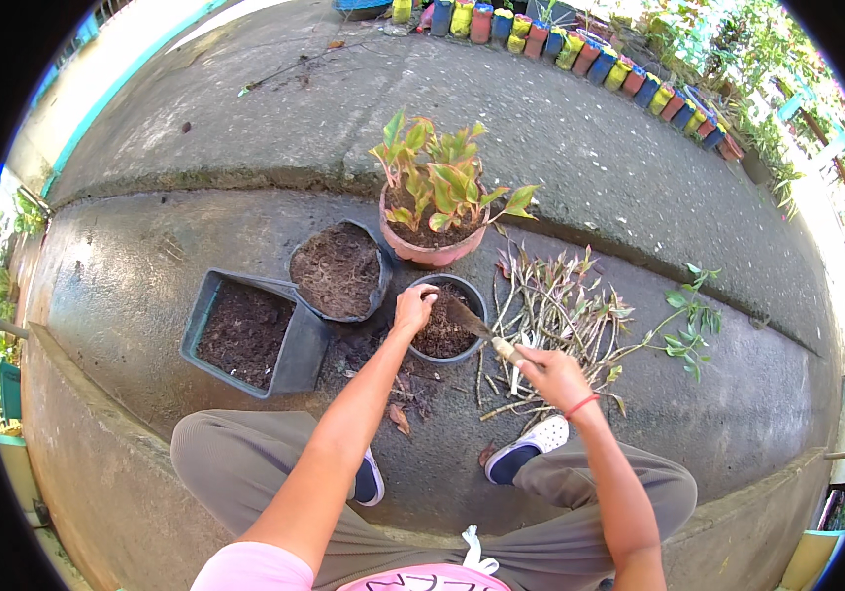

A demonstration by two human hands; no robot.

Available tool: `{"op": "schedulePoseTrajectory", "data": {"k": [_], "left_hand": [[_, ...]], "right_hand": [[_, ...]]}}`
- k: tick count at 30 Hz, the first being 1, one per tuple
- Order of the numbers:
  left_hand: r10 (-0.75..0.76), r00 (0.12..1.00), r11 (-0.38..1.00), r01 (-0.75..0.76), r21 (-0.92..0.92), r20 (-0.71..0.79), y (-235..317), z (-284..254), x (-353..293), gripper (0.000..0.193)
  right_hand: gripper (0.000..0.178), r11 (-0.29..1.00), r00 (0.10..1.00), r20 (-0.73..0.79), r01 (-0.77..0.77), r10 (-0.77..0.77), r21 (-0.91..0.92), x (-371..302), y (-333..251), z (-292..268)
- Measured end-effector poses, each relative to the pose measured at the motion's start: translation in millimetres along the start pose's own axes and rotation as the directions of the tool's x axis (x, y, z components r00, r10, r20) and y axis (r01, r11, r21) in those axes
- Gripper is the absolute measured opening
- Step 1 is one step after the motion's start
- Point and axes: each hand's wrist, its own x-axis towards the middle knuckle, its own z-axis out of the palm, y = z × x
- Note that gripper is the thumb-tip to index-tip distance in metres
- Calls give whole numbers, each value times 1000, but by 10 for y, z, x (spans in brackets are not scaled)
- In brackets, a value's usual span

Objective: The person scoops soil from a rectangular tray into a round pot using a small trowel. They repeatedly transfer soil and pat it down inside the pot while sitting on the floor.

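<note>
A round dark pot point(482, 296) with brown soil point(442, 333) in it stands on the wet concrete in front of me. At its left rim is my left hand point(414, 307), fingers bent and closed on the edge. My right hand point(552, 377) is wrapped around the light wooden handle of a trowel point(507, 350). The trowel's blade dips into the pot over the soil, its tip partly hidden there. Left of this pot sits a black grow bag point(337, 271) filled with dry-looking soil. Further left, a square black container point(306, 347) lies tilted with darker soil inside.
Behind the pots stands a pink pot point(429, 255) with a leafy green-and-pink plant point(442, 177). Cut stems point(560, 315) are heaped at the right, beside a green leafy sprig point(693, 320). A raised concrete step point(639, 251) runs behind. Painted bottles point(580, 54) edge a garden bed.
</note>
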Motion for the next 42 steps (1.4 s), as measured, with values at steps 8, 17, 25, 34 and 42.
{"op": "schedulePoseTrajectory", "data": {"k": [8, 17, 25, 34, 42], "left_hand": [[-53, 993, 949, 18, 314, 102, 56, 206, -351, 55], [64, 964, 779, -210, 591, 259, 82, 317, 40, 42], [152, 956, 916, -231, 329, 251, -71, -46, 52, 23], [19, 996, 952, -45, 304, 89, -4, -51, -299, 18], [215, 976, 937, -212, 278, 20, -34, 61, -149, 16]], "right_hand": [[25, 882, 986, -136, 26, -101, -470, -9, -100, 519], [26, 903, 984, -155, 13, -87, -428, 40, 2, 236], [21, 910, 990, -124, 4, -60, -414, -44, -27, 264], [28, 877, 989, -82, 67, -120, -476, -79, -165, 343], [33, 867, 988, -95, 57, -118, -495, 82, 7, 487]]}}
